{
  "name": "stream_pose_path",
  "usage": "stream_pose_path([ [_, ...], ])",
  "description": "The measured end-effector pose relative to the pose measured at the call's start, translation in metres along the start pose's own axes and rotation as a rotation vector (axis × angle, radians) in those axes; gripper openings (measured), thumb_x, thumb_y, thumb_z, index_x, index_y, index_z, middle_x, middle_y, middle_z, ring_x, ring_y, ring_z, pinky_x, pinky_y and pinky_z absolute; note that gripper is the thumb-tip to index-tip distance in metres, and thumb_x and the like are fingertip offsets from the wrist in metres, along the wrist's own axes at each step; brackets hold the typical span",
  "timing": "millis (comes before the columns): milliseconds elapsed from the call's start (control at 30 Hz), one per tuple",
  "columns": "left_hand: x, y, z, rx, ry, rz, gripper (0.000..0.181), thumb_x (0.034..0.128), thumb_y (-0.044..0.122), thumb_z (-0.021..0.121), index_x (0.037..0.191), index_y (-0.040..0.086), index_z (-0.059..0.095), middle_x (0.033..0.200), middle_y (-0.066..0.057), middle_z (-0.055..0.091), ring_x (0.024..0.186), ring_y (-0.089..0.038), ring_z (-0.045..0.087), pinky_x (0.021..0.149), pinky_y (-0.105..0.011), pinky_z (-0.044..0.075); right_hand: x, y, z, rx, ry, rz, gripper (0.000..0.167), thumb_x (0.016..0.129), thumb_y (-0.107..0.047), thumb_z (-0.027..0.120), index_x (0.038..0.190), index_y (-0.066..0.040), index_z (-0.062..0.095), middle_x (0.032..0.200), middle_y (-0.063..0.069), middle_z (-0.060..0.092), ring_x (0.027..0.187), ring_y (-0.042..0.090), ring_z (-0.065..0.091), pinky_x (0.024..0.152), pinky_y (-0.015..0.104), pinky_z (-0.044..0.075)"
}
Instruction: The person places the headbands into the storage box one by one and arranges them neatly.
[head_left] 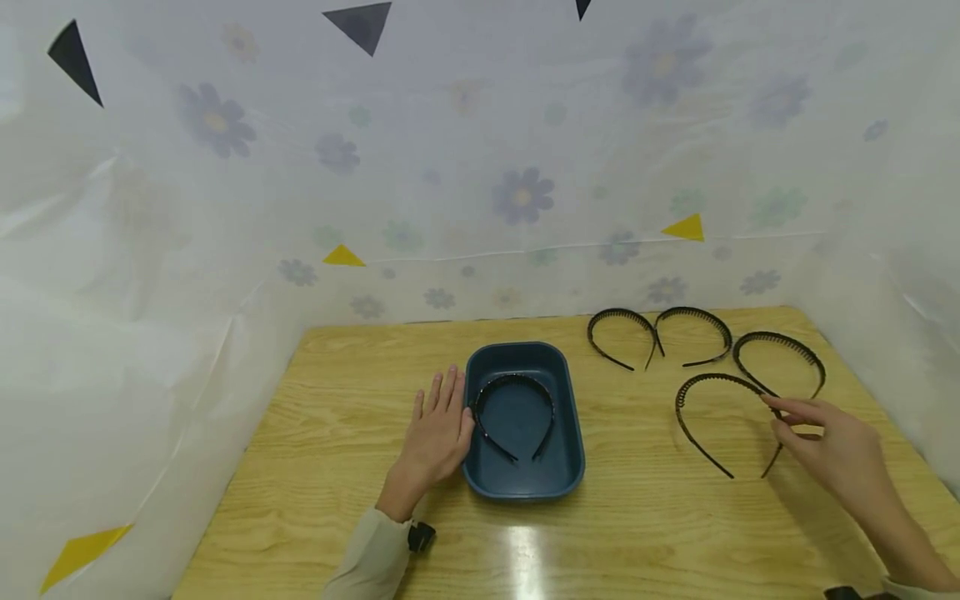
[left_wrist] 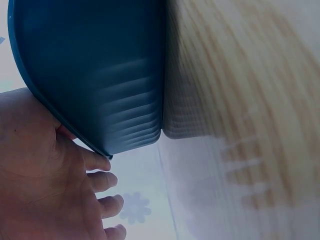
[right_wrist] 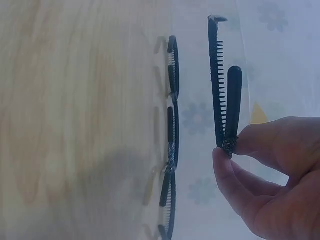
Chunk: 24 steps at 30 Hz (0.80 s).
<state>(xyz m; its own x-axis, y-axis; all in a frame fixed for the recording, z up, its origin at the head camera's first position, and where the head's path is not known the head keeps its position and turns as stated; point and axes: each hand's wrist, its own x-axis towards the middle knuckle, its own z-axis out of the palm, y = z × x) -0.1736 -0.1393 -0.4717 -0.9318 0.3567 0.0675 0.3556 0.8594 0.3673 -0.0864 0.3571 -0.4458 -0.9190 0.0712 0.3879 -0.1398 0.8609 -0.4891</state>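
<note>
Leftmost, the left hand lies with its fingers extended against the side of a blue tray on the wooden table. Inside the tray is one black headband, its two ends pointing toward the person. Farther right, three other headbands lie side by side toward the table's far right corner. Nearer the person, the right hand pinches a raised headband between thumb and fingertips, above the tabletop.
</note>
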Motion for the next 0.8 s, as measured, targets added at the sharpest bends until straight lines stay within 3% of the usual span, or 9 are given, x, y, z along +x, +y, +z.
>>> stream_pose_path([
  [100,0.000,0.000,-0.001,-0.003,-0.002,0.002,0.060,0.1115,0.027,0.034,0.164,0.002,0.018,0.171,-0.015,0.013,0.157,-0.034,0.006,0.123,-0.059,0.010,0.005,-0.012,0.002,0.022,0.013,-0.007,0.034,0.083,0.008,0.077,0.117,0.004,0.075,0.110,0.019,0.071,0.082,-0.031,0.041,0.060,0.001,0.044],
  [200,0.000,0.000,-0.001,-0.005,0.000,0.007,0.059,0.1112,0.025,0.034,0.163,0.001,0.020,0.170,-0.015,0.015,0.157,-0.035,0.008,0.123,-0.060,0.011,0.010,-0.024,0.005,0.042,0.021,-0.022,0.034,0.083,0.009,0.076,0.117,0.004,0.075,0.115,0.026,0.068,0.084,-0.030,0.041,0.063,-0.001,0.042],
  [500,-0.001,0.001,-0.003,-0.007,0.002,0.004,0.059,0.1109,0.026,0.034,0.163,0.001,0.021,0.170,-0.015,0.014,0.157,-0.035,0.008,0.123,-0.060,0.010,0.029,-0.058,0.018,0.087,0.074,-0.115,0.035,0.081,0.011,0.078,0.115,0.003,0.076,0.111,0.024,0.070,0.085,-0.025,0.046,0.066,-0.002,0.041],
  [567,-0.001,0.001,-0.003,-0.014,-0.001,0.002,0.059,0.1108,0.026,0.033,0.163,0.001,0.021,0.171,-0.015,0.014,0.157,-0.035,0.007,0.123,-0.060,0.009,0.033,-0.065,0.022,0.086,0.077,-0.130,0.035,0.081,0.010,0.079,0.115,0.003,0.076,0.111,0.024,0.070,0.082,-0.016,0.054,0.066,-0.002,0.041],
  [667,-0.001,0.002,-0.004,-0.015,-0.002,0.001,0.059,0.1110,0.026,0.032,0.163,0.001,0.021,0.170,-0.015,0.014,0.157,-0.035,0.007,0.123,-0.060,0.009,0.038,-0.075,0.026,0.091,0.084,-0.147,0.034,0.081,0.010,0.079,0.115,0.002,0.077,0.110,0.022,0.070,0.080,0.010,0.066,0.066,-0.002,0.041],
  [800,0.000,0.001,-0.004,-0.011,-0.006,-0.003,0.059,0.1112,0.026,0.032,0.163,0.002,0.020,0.171,-0.014,0.013,0.157,-0.034,0.006,0.123,-0.060,0.009,0.043,-0.089,0.033,0.101,0.080,-0.154,0.034,0.082,0.009,0.078,0.116,0.001,0.077,0.111,0.022,0.070,0.082,0.033,0.067,0.066,-0.002,0.041],
])
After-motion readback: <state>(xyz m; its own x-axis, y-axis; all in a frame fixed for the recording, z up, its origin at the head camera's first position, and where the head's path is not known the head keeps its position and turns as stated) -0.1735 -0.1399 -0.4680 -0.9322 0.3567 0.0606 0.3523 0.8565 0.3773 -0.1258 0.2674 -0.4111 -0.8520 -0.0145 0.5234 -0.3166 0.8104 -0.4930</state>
